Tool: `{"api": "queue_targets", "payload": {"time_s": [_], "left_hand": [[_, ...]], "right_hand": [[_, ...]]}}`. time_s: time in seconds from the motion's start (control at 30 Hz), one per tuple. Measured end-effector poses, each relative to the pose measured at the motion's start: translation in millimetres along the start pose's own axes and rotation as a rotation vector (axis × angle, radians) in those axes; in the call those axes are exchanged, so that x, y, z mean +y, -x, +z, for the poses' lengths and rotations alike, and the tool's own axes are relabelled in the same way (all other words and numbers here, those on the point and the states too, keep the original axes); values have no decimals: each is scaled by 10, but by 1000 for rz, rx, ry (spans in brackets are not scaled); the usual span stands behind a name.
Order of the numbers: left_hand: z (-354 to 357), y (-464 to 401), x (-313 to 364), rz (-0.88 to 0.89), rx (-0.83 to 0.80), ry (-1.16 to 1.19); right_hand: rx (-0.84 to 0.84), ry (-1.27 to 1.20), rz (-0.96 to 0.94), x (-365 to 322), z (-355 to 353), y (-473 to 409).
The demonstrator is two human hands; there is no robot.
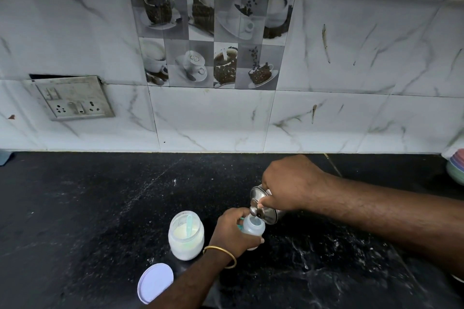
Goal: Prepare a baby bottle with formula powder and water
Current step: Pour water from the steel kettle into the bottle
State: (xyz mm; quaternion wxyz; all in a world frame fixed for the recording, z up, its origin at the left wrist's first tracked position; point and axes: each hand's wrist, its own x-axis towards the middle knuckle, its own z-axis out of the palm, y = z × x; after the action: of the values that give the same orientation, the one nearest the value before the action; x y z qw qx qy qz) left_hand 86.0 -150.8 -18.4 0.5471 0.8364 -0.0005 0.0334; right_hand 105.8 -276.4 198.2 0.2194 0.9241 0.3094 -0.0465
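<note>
Two grips at work: both hands are busy over the black tabletop [100,208], and the pour is on.
Lid: the pale jar lid [155,282] lies flat, nearest the camera and left of the left forearm.
Formula jar: the open jar [186,238] stands upright just left of the left grip, powder inside, a pale scoop [189,223] standing in it.
Left grip: the left hand [234,232] is wrapped round the baby bottle [253,229], fingers curled on its body, a gold bangle [221,256] on the wrist.
Bottle: upright or nearly so, mouth up, directly under the steel vessel [266,208]; whether its base touches the tabletop I cannot tell.
Key relation: spout above mouth, almost touching, and a thin clear stream seems to drop in.
Right grip: the right hand [288,183] clasps the vessel from above, thumb pressed near the lid knob, vessel tipped down-left toward the bottle.
Nearer hand: the left sits closer to the jar, so by my reckoning the scoop falls to it once the bottle is set down.
Risk: the mouth is narrow, so a small drift could spill.
</note>
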Motion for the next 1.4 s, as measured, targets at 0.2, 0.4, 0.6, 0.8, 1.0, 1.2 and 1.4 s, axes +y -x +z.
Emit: {"api": "queue_targets", "payload": {"time_s": [0.2,0.4,0.6,0.8,1.0,1.2,1.4], "left_hand": [[-1,-1,12,5,-3,-5],[-13,2,26,13,-5,-9],[-21,6,26,14,-24,-17],[-19,9,47,6,-16,-19],[-2,8,31,-2,-18,-7],[-5,13,58,-4,-14,9],[-7,13,58,-6,-16,18]], "right_hand": [[-8,25,1,-38,-3,-3],[-7,28,-13,-58,16,3],[0,35,-17,-61,17,-2],[8,50,-23,-78,16,7],[2,61,-30,-89,6,21],[21,80,-31,-91,12,40],[38,99,-30,-104,3,57]]}}
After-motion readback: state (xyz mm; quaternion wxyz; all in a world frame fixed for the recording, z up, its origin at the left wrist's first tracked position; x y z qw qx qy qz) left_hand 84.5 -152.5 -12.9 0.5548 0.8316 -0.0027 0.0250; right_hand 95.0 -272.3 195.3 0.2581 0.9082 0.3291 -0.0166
